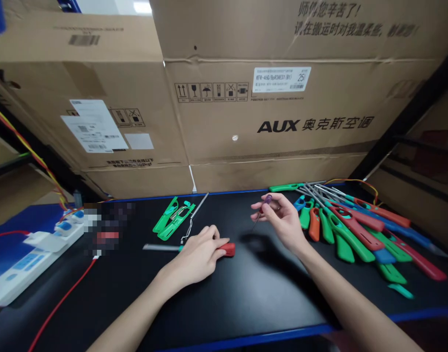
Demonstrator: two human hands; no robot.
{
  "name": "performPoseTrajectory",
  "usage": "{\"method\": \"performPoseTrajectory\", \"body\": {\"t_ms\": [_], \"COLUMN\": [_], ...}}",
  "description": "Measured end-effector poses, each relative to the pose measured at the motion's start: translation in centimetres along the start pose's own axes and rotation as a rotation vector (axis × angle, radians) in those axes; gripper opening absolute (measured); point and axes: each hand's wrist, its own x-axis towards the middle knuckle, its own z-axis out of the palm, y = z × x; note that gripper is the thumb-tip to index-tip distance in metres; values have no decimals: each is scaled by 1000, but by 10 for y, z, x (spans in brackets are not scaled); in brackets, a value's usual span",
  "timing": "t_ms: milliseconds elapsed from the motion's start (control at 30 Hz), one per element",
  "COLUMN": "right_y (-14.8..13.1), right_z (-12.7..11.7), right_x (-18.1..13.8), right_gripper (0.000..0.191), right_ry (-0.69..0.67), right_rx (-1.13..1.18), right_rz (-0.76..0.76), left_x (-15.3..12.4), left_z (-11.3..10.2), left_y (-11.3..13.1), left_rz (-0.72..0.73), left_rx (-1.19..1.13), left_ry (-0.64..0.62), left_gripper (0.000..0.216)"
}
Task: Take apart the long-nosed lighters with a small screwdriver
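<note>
My left hand (200, 256) is closed over a red long-necked lighter (229, 250) lying on the black table. Its metal tube points left, with a bit of teal showing beside my fingers; the middle is hidden under my hand. Raised above the tabletop, my right hand (282, 220) grips a small screwdriver (267, 200) with a purple handle, its thin shaft slanting down to the left. Beyond my left hand lies an opened green lighter casing (174, 217), its halves apart. A loose metal tube with wires (199, 205) rests beside it.
A heap of green, red, orange and blue lighters (355, 225) fills the right side. A small teal piece (401, 291) lies near the front edge. At left is a white power strip (22, 264) with a red cable (68, 296). Cardboard (224, 161) walls the back.
</note>
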Motion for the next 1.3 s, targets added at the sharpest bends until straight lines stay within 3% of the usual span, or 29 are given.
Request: {"method": "performPoseTrajectory", "body": {"t_ms": [200, 400, 600, 900, 1300], "right_y": [7, 17, 19, 23, 26], "right_z": [17, 19, 18, 19, 22], "right_x": [-14, -13, -9, -8, -14], "right_gripper": [41, 42, 47, 43, 42], "right_ry": [-83, -35, 48, 44, -77], "right_rx": [20, -7, 21, 31, -25], "right_rz": [17, 54, 56, 49, 31], "left_x": [9, 12, 13, 12, 12], "left_z": [19, 28, 25, 21, 31], "left_y": [-1, -4, -9, -1, -5], "left_rz": [47, 137, 144, 140, 152], "left_rx": [-38, 47, -18, 10, 88], "left_ry": [24, 105, 147, 108, 142], "left_gripper": [37, 40, 32, 27, 26]}}
